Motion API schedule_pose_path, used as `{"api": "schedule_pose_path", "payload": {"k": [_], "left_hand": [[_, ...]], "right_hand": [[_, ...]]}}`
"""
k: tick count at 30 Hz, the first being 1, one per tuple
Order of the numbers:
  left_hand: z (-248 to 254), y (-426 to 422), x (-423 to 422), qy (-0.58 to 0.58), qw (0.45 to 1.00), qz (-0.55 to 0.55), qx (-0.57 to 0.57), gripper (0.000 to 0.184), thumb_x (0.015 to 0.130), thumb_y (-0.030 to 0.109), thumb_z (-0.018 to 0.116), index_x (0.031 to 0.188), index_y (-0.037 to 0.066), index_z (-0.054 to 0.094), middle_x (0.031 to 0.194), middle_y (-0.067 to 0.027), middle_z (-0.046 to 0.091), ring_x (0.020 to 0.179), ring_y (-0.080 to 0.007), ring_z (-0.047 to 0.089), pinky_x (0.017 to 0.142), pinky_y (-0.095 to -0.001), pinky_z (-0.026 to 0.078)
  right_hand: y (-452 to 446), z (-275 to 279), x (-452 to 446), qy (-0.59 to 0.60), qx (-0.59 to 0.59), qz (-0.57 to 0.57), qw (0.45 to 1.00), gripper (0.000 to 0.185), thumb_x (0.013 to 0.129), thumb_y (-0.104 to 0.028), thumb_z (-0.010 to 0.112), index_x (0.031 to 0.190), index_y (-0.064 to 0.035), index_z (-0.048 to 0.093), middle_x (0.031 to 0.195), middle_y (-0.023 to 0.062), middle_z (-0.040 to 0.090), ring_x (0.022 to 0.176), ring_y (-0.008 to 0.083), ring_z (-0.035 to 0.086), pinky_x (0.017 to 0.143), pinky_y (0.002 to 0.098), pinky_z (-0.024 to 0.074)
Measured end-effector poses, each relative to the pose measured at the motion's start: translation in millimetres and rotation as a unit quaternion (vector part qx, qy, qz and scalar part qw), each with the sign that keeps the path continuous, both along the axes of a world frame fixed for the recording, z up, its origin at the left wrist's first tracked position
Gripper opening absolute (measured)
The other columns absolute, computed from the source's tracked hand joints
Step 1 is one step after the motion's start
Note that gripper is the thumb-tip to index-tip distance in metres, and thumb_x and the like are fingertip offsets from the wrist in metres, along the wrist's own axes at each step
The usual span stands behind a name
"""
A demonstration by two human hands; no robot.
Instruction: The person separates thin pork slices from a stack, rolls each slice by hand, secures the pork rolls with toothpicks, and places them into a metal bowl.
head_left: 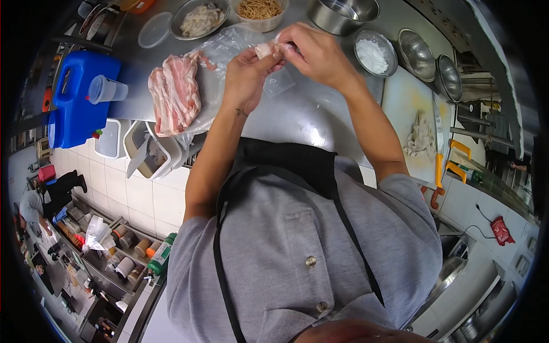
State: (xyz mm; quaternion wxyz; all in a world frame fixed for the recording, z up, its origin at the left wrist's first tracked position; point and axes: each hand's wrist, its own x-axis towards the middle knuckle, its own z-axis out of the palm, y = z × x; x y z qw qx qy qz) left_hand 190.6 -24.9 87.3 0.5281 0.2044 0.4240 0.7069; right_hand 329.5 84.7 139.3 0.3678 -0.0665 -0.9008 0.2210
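Though between fingers (297, 35), roll (262, 51) partly hidden

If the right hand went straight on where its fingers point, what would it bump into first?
The right hand would probably first meet the small pale piece held in the left hand; they look close enough to touch already, though depth is unclear.

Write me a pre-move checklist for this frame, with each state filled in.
1. Left hand grip on the small pale piece: ok, held at the fingertips.
2. Right hand pinching anything: cannot tell, fingers obscure it.
3. Raw meat strips accessible: ok, uncovered, left of the hands.
4. Thin sticks accessible: ok, in an open container beyond the hands.
5. Knife away from hands: ok, at the cutting board's right side.
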Motion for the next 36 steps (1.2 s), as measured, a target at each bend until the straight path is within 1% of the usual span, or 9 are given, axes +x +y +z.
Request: {"api": "schedule_pose_path", "payload": {"k": [5,14,16,19,21,22,23,30,36], "left_hand": [[3.3,-0.6,-0.6,-0.061,0.998,-0.030,0.011,0.025,0.095,0.004,0.068,0.115,-0.010,0.065,0.108,-0.0131,0.071,0.095,-0.0198,0.069,0.087,-0.0288,0.056],[-2.9,0.7,-0.5,-0.058,0.997,-0.040,0.009,0.022,0.096,0.003,0.067,0.115,-0.008,0.065,0.111,-0.0139,0.070,0.098,-0.0200,0.069,0.089,-0.0305,0.056],[-4.4,1.2,-0.2,-0.062,0.997,-0.039,0.012,0.022,0.096,0.002,0.066,0.115,-0.008,0.065,0.111,-0.0139,0.070,0.099,-0.0201,0.069,0.089,-0.0310,0.056],[-1.6,0.3,1.3,-0.053,0.998,-0.038,0.007,0.021,0.096,0.001,0.063,0.115,-0.007,0.064,0.112,-0.0126,0.070,0.099,-0.0185,0.067,0.091,-0.0305,0.055],[-1.5,0.4,1.6,-0.039,0.998,-0.039,-0.001,0.020,0.098,0.001,0.061,0.116,-0.006,0.064,0.112,-0.0113,0.069,0.100,-0.0167,0.066,0.091,-0.0296,0.054],[-3.0,0.9,0.7,-0.048,0.998,-0.036,0.000,0.020,0.096,0.000,0.063,0.115,-0.007,0.064,0.111,-0.0125,0.070,0.099,-0.0185,0.067,0.091,-0.0312,0.055],[-4.1,1.2,0.3,-0.056,0.998,-0.033,0.002,0.021,0.094,-0.001,0.066,0.114,-0.008,0.064,0.111,-0.0138,0.070,0.099,-0.0203,0.068,0.091,-0.0328,0.056],[-8.3,3.9,1.4,-0.060,0.998,-0.032,-0.009,0.021,0.092,-0.005,0.065,0.113,-0.008,0.064,0.109,-0.0136,0.070,0.099,-0.0207,0.068,0.091,-0.0328,0.055],[-13.2,6.7,1.8,-0.060,0.997,-0.033,-0.020,0.024,0.088,-0.009,0.063,0.112,-0.008,0.063,0.108,-0.0140,0.070,0.097,-0.0209,0.068,0.086,-0.0316,0.055]], "right_hand": [[-1.5,-1.3,-1.4,0.016,0.002,0.001,1.000,0.014,0.089,-0.008,0.070,0.093,-0.0020,0.057,0.081,0.0132,0.064,0.076,0.0338,0.065,0.067,0.0422,0.0531],[1.1,-11.0,0.8,0.000,0.001,0.005,1.000,0.015,0.086,-0.006,0.070,0.094,-0.0025,0.057,0.084,0.0127,0.064,0.079,0.0341,0.064,0.068,0.0429,0.0528],[2.5,-14.3,0.6,-0.007,0.051,0.016,0.999,0.012,0.085,0.001,0.067,0.095,-0.0005,0.059,0.091,0.0119,0.067,0.081,0.0325,0.066,0.071,0.0392,0.0539],[1.4,-15.7,1.3,-0.007,0.070,0.002,0.998,0.014,0.083,0.001,0.068,0.094,-0.0011,0.060,0.092,0.0107,0.066,0.084,0.0314,0.065,0.072,0.0396,0.0539],[2.0,-20.0,-0.3,0.002,0.084,-0.003,0.996,0.015,0.081,-0.002,0.070,0.092,-0.0029,0.060,0.092,0.0083,0.064,0.086,0.0296,0.064,0.070,0.0399,0.0543],[2.1,-21.8,-1.2,0.010,0.100,-0.008,0.995,0.017,0.078,-0.006,0.071,0.090,-0.0048,0.059,0.091,0.0058,0.062,0.087,0.0278,0.063,0.068,0.0402,0.0547],[1.5,-23.0,-1.3,0.010,0.099,-0.009,0.995,0.017,0.078,-0.006,0.071,0.090,-0.0048,0.059,0.091,0.0058,0.062,0.087,0.0278,0.063,0.068,0.0402,0.0547],[-1.5,-29.3,1.4,-0.002,0.112,-0.046,0.993,0.014,0.078,-0.006,0.069,0.088,-0.0067,0.060,0.096,0.0032,0.061,0.090,0.0243,0.062,0.062,0.0386,0.0556],[-0.6,-38.2,3.8,-0.007,0.118,-0.059,0.991,0.012,0.079,-0.009,0.068,0.087,-0.0073,0.060,0.096,0.0032,0.060,0.091,0.0244,0.062,0.061,0.0382,0.0559]]}}
